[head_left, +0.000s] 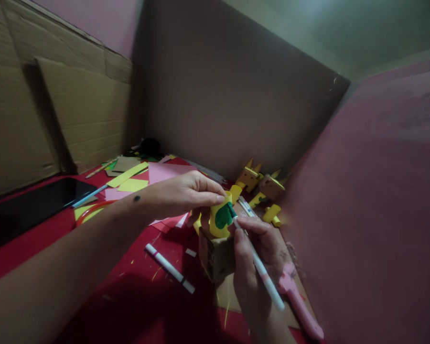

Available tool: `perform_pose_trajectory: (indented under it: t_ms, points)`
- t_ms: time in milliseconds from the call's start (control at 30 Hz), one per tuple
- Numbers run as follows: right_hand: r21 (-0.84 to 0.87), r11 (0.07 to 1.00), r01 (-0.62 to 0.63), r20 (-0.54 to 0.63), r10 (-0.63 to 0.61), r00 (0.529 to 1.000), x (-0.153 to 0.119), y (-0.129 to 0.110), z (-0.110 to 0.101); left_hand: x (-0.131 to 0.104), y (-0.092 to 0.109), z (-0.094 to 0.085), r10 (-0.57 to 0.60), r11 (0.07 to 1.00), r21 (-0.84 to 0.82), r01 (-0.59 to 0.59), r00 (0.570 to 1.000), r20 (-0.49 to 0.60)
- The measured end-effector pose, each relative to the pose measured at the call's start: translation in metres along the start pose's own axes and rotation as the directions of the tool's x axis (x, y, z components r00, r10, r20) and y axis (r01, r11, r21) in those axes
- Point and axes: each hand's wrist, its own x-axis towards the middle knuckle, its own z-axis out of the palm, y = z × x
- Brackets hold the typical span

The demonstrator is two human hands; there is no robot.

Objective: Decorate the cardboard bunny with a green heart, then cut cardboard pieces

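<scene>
My left hand point(200, 188) grips a yellow paper tube point(216, 230) by its upper edge, with some fingers hidden behind it. A dark green heart-like patch point(222, 217) covers much of the tube's near side. The tube stands on a small cardboard box point(220, 260). My right hand point(252, 239) is closed around a white marker point(267, 281) like a pen, and the marker's green tip meets the patch at its right edge. Below my left hand, another white marker point(168, 263) with a pinkish band lies on the red surface.
Two cardboard-headed yellow figures point(249, 177) stand at the back right, near small yellow rolls point(272, 215). A pink tool point(301, 303) lies by the pink wall point(372, 215). A black phone-like slab point(39, 200) and coloured paper pieces point(132, 185) are at left. Cardboard point(86, 105) stands behind.
</scene>
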Motion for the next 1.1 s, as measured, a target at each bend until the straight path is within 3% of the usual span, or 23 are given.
perform_pose_trajectory:
  t_ms: [600,833,1100]
  points:
    - [-0.037,0.998,0.06,0.031,-0.059,0.998,0.0052,-0.0082,0.001,-0.0017,0.0016,0.0003,-0.024,0.999,0.032,0.024,1.0,-0.017]
    - [0.053,0.998,0.023,0.032,-0.025,0.999,0.003,-0.0068,0.0035,-0.0019,0.002,0.0015,-0.028,0.999,0.023,0.028,0.999,-0.016]
    - [0.012,1.0,0.006,0.011,-0.006,1.0,0.0023,-0.0071,0.0023,-0.0023,0.0016,0.0018,-0.016,1.0,0.011,0.016,1.0,-0.015]
